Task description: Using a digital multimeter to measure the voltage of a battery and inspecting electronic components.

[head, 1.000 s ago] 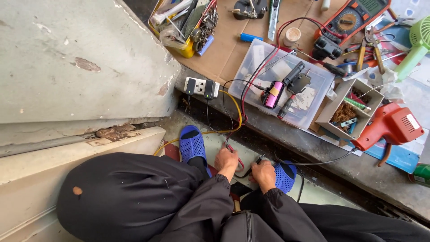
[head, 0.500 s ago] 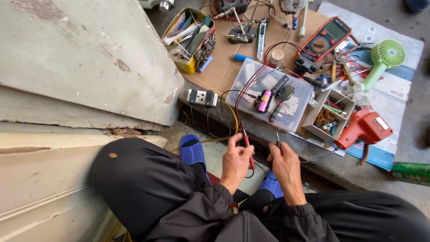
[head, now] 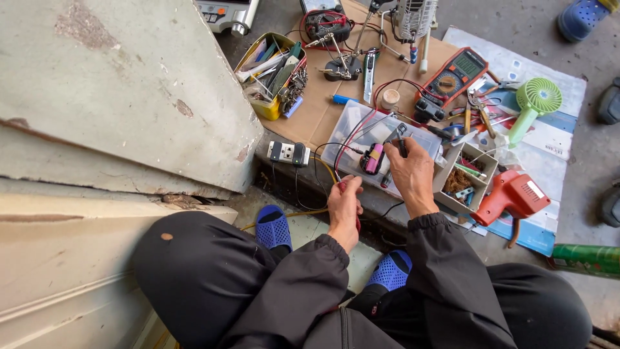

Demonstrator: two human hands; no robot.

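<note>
Your left hand [head: 344,208] is closed around the red probe [head: 340,187], whose tip pokes up just past your thumb, with its red lead running up across the clear plastic box [head: 413,139] toward the multimeter [head: 452,81]. Your right hand [head: 413,174] is raised a little higher and grips the black probe [head: 402,143] between thumb and fingers — the tip stands above the box, close to a pink cylindrical part [head: 372,158] lying in it. Both hands are near each other over the front edge of the cardboard sheet [head: 316,113], not touching.

Around them: a small white and black socket block [head: 289,153] sits at the edge to the left of your left hand, with a yellow wire trailing down from it. A yellow tin [head: 271,76] stuffed with tools stands farther back on the left. To the right of your right hand is an open cardboard tray [head: 465,176] of small parts, and just beyond it a red-orange heat gun [head: 510,197]. A green hand-held fan [head: 535,103] lies farther back on the right, well apart from your hands. Below — your blue clogs [head: 273,227] rest on the floor between your knees.
</note>
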